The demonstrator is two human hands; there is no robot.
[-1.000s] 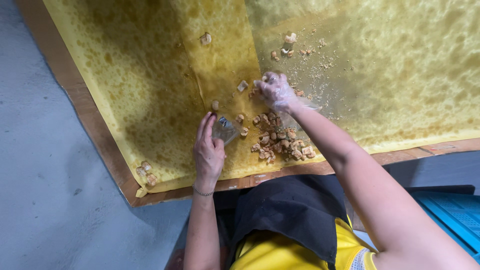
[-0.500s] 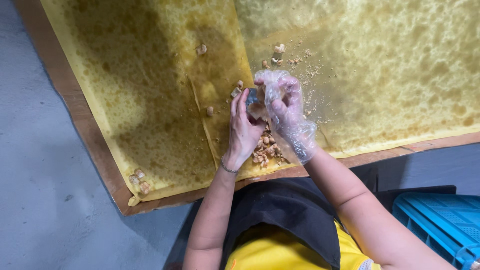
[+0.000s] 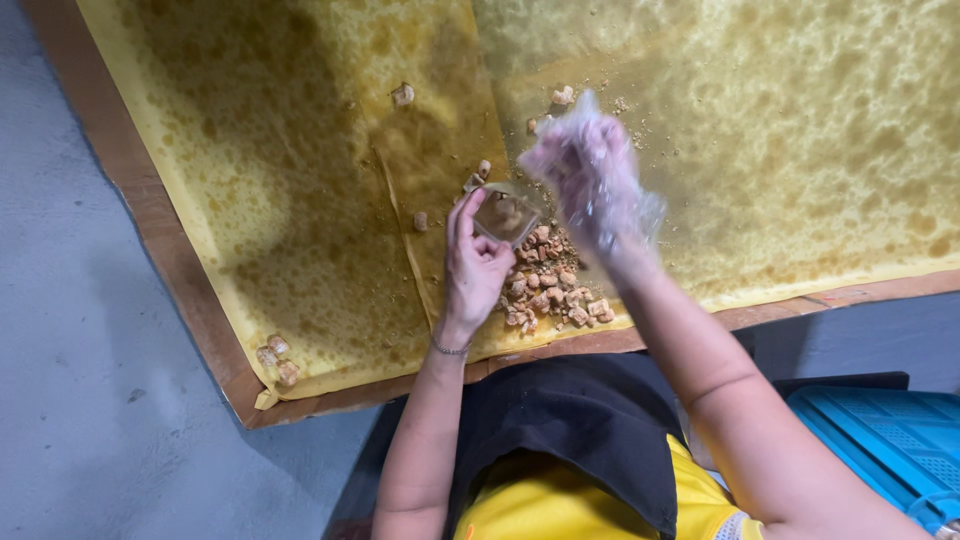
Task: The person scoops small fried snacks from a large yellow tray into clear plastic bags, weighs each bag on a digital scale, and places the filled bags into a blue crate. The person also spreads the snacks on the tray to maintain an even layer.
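Small clear cup (image 3: 503, 214) pinched in left hand (image 3: 472, 268) over crumb pile (image 3: 548, 285), near tabletop's (image 3: 160, 235) front edge.
Looks light, thin, crushable; best held by rim. Gloved right hand (image 3: 592, 180) blurred, grip state unclear.

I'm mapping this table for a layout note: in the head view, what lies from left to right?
Grey floor → crumbs at the corner → left hand → gloved right hand → blue crate.
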